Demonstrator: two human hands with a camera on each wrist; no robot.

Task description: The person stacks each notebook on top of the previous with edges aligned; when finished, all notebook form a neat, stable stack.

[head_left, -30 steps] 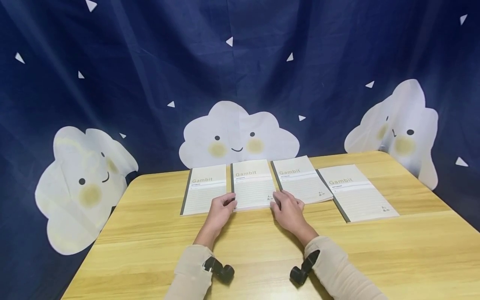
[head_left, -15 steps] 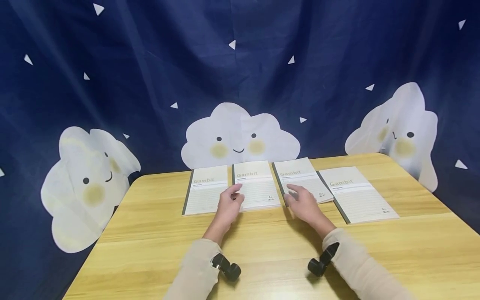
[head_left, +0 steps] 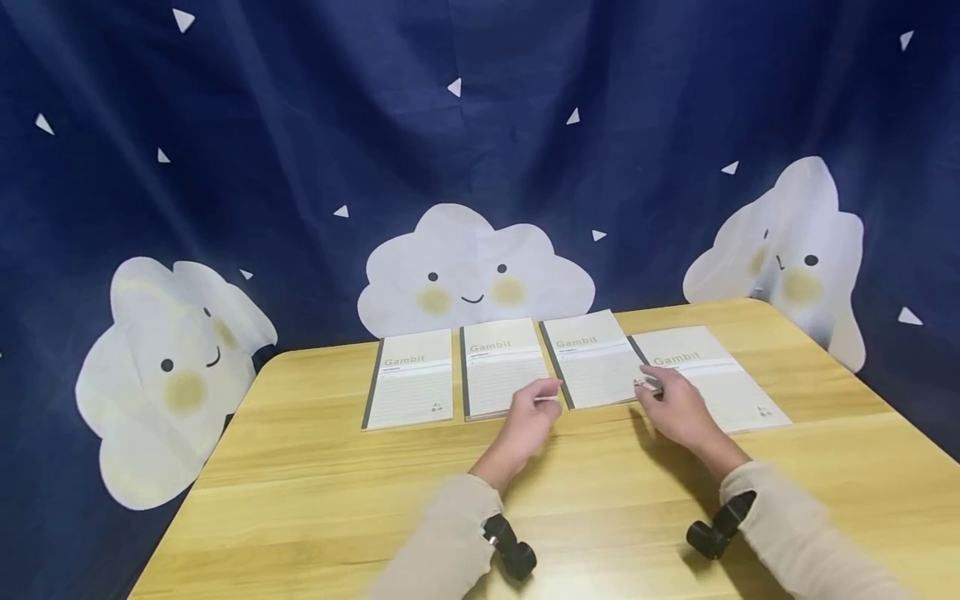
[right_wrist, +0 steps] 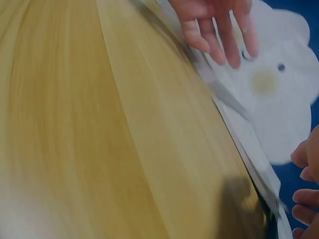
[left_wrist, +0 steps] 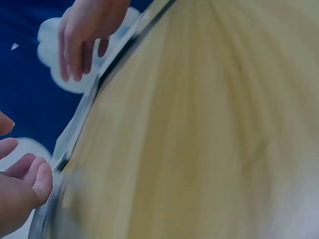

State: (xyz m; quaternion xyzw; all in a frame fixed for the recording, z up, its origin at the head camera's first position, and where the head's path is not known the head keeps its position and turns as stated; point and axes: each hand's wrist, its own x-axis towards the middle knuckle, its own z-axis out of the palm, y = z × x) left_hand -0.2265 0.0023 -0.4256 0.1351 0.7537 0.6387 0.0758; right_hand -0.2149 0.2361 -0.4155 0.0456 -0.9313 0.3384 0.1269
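Several cream notebooks marked "Gambit", with dark spines, lie in a row along the far part of the table in the head view. My left hand (head_left: 527, 421), fingers loosely bent, hovers over the lower right corner of the second notebook (head_left: 498, 362) from the left. Over the corner between the third notebook (head_left: 585, 354) and the rightmost notebook (head_left: 731, 379) is my right hand (head_left: 678, 408), fingers apart and relaxed. Nothing is held in either hand. The left wrist view shows the left fingers (left_wrist: 42, 184) spread; in the right wrist view the right fingers (right_wrist: 305, 209) are partly cut off.
The leftmost notebook (head_left: 412, 379) lies slightly apart from the others. Bare wood of the table (head_left: 315, 517) spreads in front of the row. Behind it hangs a dark blue curtain (head_left: 300, 125) with cloud prints.
Both hands have lifted off the second notebook's lower corners and moved right, the left to that notebook's right corner, the right to the rightmost notebook. The notebooks stay about where they were.
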